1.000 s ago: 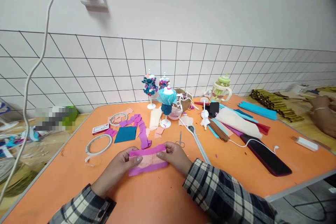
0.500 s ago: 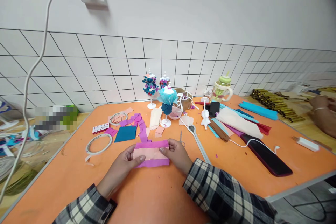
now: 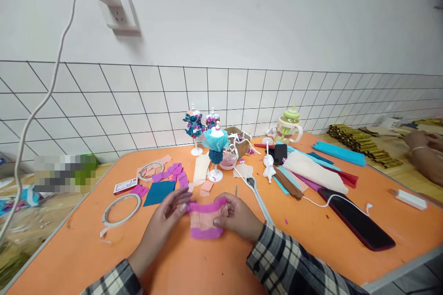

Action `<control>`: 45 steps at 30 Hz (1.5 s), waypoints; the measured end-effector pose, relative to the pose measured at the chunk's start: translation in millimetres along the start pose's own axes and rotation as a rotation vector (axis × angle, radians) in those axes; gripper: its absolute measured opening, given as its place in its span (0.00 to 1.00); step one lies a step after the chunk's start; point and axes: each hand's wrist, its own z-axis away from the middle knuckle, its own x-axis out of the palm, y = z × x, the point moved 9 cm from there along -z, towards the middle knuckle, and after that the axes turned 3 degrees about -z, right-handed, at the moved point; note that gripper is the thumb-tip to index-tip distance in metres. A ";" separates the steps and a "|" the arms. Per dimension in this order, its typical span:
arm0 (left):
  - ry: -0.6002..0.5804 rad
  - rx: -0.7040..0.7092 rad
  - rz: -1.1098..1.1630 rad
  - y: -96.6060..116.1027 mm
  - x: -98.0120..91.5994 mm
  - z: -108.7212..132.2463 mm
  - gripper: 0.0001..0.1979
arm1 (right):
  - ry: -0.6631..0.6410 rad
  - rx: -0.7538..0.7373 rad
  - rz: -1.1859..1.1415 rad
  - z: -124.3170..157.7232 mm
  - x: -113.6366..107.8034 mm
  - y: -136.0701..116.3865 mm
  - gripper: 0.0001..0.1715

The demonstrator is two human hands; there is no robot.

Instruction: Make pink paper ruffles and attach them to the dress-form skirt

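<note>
A crepe paper piece (image 3: 204,220), peach in the middle with purple bands along its upper and lower edges, is held over the near middle of the table. My right hand (image 3: 241,217) pinches its right end, thumb in front and fingers behind. At its left end is my left hand (image 3: 165,216), slightly blurred, with fingers stretched and thumb apart; the fingertips are close to the purple upper band, and I cannot tell whether they touch it. Just beyond stands a small dress form (image 3: 216,152) with a light blue and dark teal paper dress. A dark teal paper square (image 3: 159,193) lies beyond my left hand.
Tape rolls (image 3: 122,209) and a small red-and-white box (image 3: 125,186) lie at left. Scissors or tweezers (image 3: 259,200), a brown strip (image 3: 289,185) and a phone (image 3: 356,219) with a white cable are at right. A bottle (image 3: 289,126) stands at the back. Another person's hand (image 3: 420,140) shows far right.
My left hand has loosened from the paper's left end and its fingers have spread. The paper now looks shorter and wavier, its right end still in my right hand. The view has tilted up.
</note>
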 end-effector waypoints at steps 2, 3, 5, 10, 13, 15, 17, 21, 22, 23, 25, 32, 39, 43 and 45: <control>-0.012 0.031 -0.005 14.0 5.3 -25.9 0.33 | -0.168 0.079 0.084 5.4 6.6 2.7 0.36; -0.034 0.046 -0.004 21.0 11.2 -40.5 0.34 | -0.259 0.126 0.138 9.2 11.1 7.9 0.36; -0.091 0.074 0.011 33.7 27.3 -69.9 0.37 | -0.406 0.212 0.245 15.8 18.1 23.8 0.36; -0.249 0.147 0.080 57.6 72.4 -124.9 0.42 | -0.432 0.279 0.253 8.4 12.7 54.3 0.36; -0.302 0.155 0.076 63.7 86.7 -143.0 0.31 | -0.412 0.231 0.241 2.5 5.7 48.5 0.34; -0.295 0.142 0.049 64.4 88.8 -150.7 0.21 | -0.421 0.229 0.215 2.6 2.8 42.5 0.35; -0.249 0.137 0.024 66.7 85.3 -154.0 0.16 | -0.427 0.249 0.183 3.6 0.4 39.6 0.35; -0.060 0.164 0.041 84.8 63.4 -140.7 0.24 | -0.392 0.250 0.213 3.0 -4.6 35.0 0.34; -0.015 0.170 0.062 91.4 56.5 -132.7 0.27 | -0.393 0.253 0.212 4.4 -3.0 31.9 0.34; 0.019 0.171 0.088 98.0 49.9 -123.1 0.28 | -0.401 0.255 0.199 6.9 0.7 26.6 0.34; 0.047 0.156 0.148 108.9 39.0 -100.4 0.27 | -0.428 0.250 0.149 15.0 14.0 7.6 0.33; -0.072 -0.091 0.366 88.4 31.0 -16.1 0.18 | -0.439 -0.107 0.086 34.9 80.2 -103.1 0.25; -0.035 -0.245 0.389 25.8 -2.6 14.6 0.24 | -0.118 -0.154 0.288 -3.7 60.7 -84.8 0.20; 0.049 -0.254 0.345 4.9 -39.9 9.7 0.24 | 0.240 -0.520 0.818 19.6 23.9 -115.4 0.05; 0.062 -0.243 0.306 0.2 -46.3 4.9 0.23 | 0.260 -0.782 1.237 46.6 36.1 -117.6 0.12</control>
